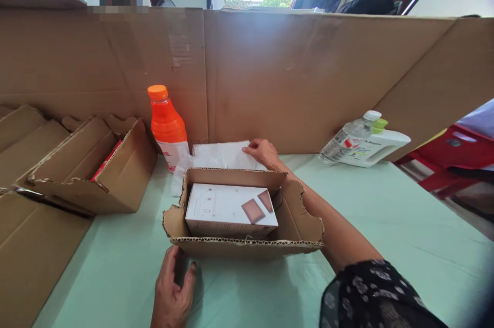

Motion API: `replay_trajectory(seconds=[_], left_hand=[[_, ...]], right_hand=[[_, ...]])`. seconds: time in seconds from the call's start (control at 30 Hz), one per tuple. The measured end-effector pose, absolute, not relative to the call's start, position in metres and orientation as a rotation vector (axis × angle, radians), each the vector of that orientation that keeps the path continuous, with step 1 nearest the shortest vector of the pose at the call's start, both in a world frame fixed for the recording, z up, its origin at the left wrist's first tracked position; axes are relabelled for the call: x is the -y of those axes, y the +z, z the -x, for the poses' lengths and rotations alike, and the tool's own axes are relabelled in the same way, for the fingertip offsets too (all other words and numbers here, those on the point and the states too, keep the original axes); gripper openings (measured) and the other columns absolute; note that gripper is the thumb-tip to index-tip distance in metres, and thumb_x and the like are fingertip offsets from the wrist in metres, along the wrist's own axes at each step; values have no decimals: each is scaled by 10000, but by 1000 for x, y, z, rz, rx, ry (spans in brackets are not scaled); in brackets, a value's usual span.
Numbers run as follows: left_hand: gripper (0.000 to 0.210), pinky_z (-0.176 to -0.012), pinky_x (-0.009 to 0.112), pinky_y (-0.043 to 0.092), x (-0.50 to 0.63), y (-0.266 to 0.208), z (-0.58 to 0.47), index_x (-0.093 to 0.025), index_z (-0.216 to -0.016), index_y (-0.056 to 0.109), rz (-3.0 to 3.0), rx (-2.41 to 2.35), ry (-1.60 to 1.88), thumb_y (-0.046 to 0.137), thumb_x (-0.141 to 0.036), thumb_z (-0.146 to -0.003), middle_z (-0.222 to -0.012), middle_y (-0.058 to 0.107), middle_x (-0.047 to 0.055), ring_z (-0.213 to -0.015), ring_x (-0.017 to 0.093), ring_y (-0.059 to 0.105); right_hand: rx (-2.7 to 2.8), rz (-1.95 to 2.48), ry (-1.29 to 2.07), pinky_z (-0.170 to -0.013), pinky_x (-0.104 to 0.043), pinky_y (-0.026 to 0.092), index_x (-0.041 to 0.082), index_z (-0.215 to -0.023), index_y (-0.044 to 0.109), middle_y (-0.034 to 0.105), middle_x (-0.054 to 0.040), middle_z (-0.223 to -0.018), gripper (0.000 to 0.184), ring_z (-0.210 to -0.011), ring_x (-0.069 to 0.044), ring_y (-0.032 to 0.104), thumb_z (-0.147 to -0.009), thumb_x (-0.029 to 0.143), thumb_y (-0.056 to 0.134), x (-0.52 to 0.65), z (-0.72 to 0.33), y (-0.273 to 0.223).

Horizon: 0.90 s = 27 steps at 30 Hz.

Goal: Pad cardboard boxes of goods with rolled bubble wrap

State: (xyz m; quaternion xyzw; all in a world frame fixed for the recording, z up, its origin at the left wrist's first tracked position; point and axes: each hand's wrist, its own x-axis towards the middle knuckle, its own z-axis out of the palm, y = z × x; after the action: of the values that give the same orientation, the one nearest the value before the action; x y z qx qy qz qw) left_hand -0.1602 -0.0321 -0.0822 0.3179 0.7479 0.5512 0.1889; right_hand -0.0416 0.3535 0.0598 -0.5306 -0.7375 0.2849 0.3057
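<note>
An open-topped cardboard box (247, 248) stands in front of me, with a white product carton (219, 202) inside that carries a picture of brown squares. Behind it lies a whitish translucent sheet, seemingly bubble wrap (219, 156). My right hand (264, 153) reaches around the box's right side and pinches the sheet's upper right corner between thumb and fingers. At the box's front left, my left hand (174, 284) rests low with thumb and fingers apart, holding nothing. Its fingertips are partly hidden at the box's lower edge, so contact is uncertain.
An orange bottle (168, 120) stands behind the box at left. More cardboard boxes (125, 184) fill the left side, one holding something red. A clear plastic bottle (343, 140) leans against a white jug (380, 148) at right. A tall cardboard wall (309, 71) closes the back.
</note>
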Motion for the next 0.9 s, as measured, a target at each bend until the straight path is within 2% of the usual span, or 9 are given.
replay_trajectory(seconds=[0.1,0.2,0.37,0.53,0.63,0.77,0.83,0.9], left_hand=[[504,-1003,468,532,33,-80,160,-164,-1196,623,-889,-2093,1561,647,-501,-822,-1145,699,156,-1073,300,679],[467,-989,458,541,31,-75,158,-179,-1203,621,-890,-2083,1581,639,-466,-835,-1144,692,145,-1087,298,674],[481,-982,461,536,26,-68,157,-174,-1212,606,-860,-2045,1616,639,-450,-819,-1162,675,155,-1108,302,660],[514,-839,396,575,27,-61,158,-183,-1247,598,-843,-2039,1548,626,-472,-822,-1213,658,153,-1116,304,649],[527,-919,397,544,30,-58,160,-188,-1252,591,-861,-2028,1533,641,-474,-812,-1199,662,131,-1111,287,643],[591,-1011,397,491,32,-55,163,-197,-1327,531,-800,-1980,1518,657,-458,-812,-1239,645,115,-1126,260,630],[613,-1014,404,482,32,-52,162,-203,-1337,523,-782,-1974,1514,673,-456,-799,-1225,643,107,-1114,254,627],[630,-1009,414,478,31,-47,160,-209,-1332,524,-772,-1972,1524,691,-458,-778,-1200,642,98,-1085,250,627]], right_hand=[[1891,1351,731,-788,-341,473,196,-707,705,707,-44,-784,116,-796,-206,639,-678,302,743,-356,46,52],[1796,1247,724,-780,-318,484,177,-823,717,711,-54,-905,202,-800,-176,628,-749,361,677,-352,38,54],[1593,1103,744,-642,-263,469,167,-865,670,662,-15,-757,311,-699,-143,567,-774,461,629,-345,17,67],[1313,1142,703,-566,-237,416,177,-876,610,571,34,-692,407,-606,-104,482,-743,561,622,-311,-54,62],[1195,1303,688,-546,-250,412,177,-831,606,544,41,-667,434,-580,-107,474,-689,584,660,-265,-128,40],[1053,1536,555,-708,-326,481,172,-910,640,643,-27,-854,454,-783,-171,581,-629,511,750,-182,-216,19],[1080,1593,509,-802,-360,483,176,-995,658,665,-49,-936,437,-880,-196,600,-704,496,717,-143,-232,18],[1272,1597,622,-840,-372,485,182,-1024,681,687,-59,-940,374,-898,-208,618,-800,480,655,-113,-222,21]])
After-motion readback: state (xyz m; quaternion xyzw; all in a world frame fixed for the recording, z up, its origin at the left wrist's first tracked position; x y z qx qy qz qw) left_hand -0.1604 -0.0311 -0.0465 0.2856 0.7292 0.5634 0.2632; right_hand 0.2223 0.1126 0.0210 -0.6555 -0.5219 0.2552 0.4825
